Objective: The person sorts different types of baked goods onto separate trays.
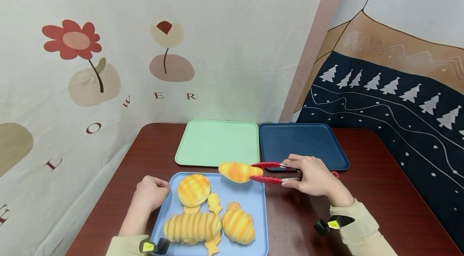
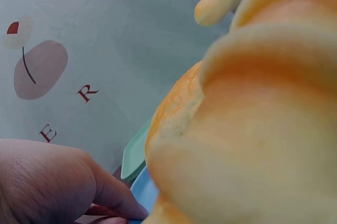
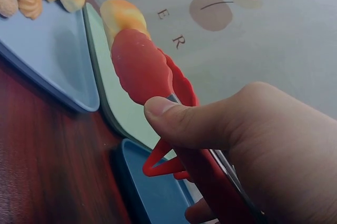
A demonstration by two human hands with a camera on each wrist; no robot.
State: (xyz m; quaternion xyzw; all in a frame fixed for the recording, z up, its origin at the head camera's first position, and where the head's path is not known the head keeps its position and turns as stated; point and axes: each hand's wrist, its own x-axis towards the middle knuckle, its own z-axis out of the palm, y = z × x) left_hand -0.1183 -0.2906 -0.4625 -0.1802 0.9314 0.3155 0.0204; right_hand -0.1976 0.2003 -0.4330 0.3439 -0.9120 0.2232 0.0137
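My right hand (image 1: 308, 175) grips a pair of red-tipped tongs (image 1: 272, 180) above the right edge of the light blue tray (image 1: 255, 207). Between the tong tips is a yellow-orange bread piece (image 1: 235, 172), raised near the tray's far edge. In the right wrist view, the thumb presses on the tongs' red arm (image 3: 139, 66). At the tray's left rim, my left hand (image 1: 150, 193) pinches the edge between thumb and curled fingers. On the tray lie a round bun (image 1: 193, 190), a long ridged loaf (image 1: 192, 227), a striped croissant-like roll (image 1: 238, 227) and several small pieces, some partly hidden under the larger breads.
A light green tray (image 1: 217, 143) stands at the back of the dark red table (image 1: 293, 224), with a dark blue tray (image 1: 301, 143) to its right. Behind them hangs a printed cloth (image 1: 235, 46). Close to the left wrist camera, a large bread (image 2: 263, 129) fills much of the view.
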